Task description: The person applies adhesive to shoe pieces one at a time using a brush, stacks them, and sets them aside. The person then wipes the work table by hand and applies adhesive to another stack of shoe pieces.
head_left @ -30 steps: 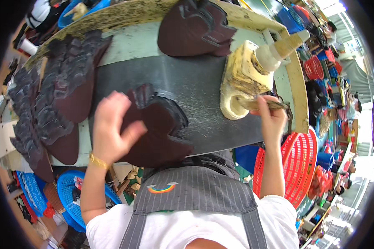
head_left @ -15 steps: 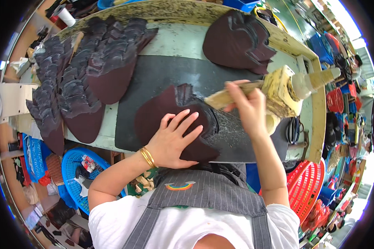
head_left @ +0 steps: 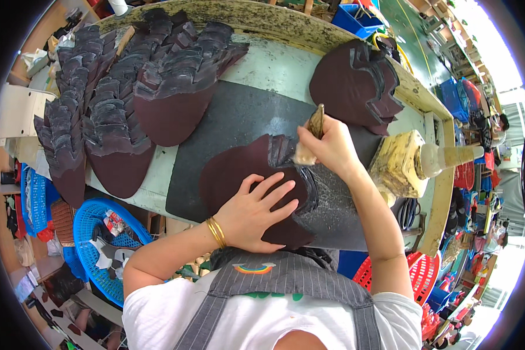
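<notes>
A dark maroon curved leather piece (head_left: 245, 181) lies on the black rubber mat (head_left: 239, 125) at the near edge of the pale green worktable (head_left: 274, 67). The left hand (head_left: 256, 213) presses flat on it, fingers spread. The right hand (head_left: 332, 146) has its fingers closed around a wooden-handled brush (head_left: 309, 140), bristles on the piece's upper edge, seemingly spreading glue. A yellow glue-crusted pot (head_left: 399, 166) stands just beside. Fanned stacks of maroon pieces (head_left: 128, 99) lie to the left.

Two hands (head_left: 256, 210), one brush (head_left: 309, 140), one glue pot (head_left: 399, 166), two blue baskets (head_left: 99, 245)
</notes>
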The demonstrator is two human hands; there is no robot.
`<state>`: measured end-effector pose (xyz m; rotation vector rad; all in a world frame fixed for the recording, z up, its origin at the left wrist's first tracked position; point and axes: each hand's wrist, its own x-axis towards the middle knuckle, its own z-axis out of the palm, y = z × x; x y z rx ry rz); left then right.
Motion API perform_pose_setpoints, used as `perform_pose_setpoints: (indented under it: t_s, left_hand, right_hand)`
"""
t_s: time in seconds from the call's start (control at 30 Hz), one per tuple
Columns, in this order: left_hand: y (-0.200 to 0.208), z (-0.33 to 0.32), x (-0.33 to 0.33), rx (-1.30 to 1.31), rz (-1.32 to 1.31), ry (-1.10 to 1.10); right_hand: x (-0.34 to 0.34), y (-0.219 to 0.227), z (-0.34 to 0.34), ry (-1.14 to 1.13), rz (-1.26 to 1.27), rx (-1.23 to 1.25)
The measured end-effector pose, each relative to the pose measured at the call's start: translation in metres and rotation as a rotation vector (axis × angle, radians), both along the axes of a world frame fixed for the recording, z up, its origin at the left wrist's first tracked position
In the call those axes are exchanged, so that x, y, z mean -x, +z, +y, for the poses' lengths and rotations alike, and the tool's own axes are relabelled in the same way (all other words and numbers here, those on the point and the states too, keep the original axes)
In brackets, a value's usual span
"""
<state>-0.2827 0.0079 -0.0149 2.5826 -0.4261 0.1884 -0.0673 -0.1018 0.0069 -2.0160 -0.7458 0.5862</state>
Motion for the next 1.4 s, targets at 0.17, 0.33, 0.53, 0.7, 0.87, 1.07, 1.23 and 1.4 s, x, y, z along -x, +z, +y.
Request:
perform_pose_setpoints:
  t_s: [0.17,0.33,0.53,0.7,0.87,1.07,1.23,1.4]
  left_hand:
    - [0.0,0.001,0.0,0.026,-0.023,-0.025]
    - [-0.004,0.002,-0.004,0.077,-0.023,-0.029]
    - [-0.003,0.004,-0.002,0.053,-0.019,-0.057]
    - [-0.002,0.003,-0.002,0.02,-0.024,-0.077]
    - [-0.002,0.001,0.002,0.015,0.0,-0.078]
    - [-0.002,-0.005,0.017,-0.044,-0.029,0.01]
    - [-0.011,-0.004,0.028,0.037,-0.138,0.037]
    - [-0.015,-0.002,0.029,0.087,-0.19,0.043]
  right_hand:
    - [-0.007,0.003,0.013,0.094,0.161,-0.021]
    - [-0.002,0.0,-0.046,0.073,0.407,-0.023]
    - [0.056,-0.01,-0.096,-0.136,0.368,-0.218]
    - [0.073,-0.018,-0.103,-0.285,0.256,-0.405]
    - [0.075,-0.014,-0.114,-0.375,0.323,-0.55]
    - [0.07,-0.001,-0.091,-0.157,0.315,-0.325]
    - [0.047,0.003,-0.022,-0.004,0.03,-0.102]
    - [0.041,0.013,0.019,0.202,0.057,-0.14]
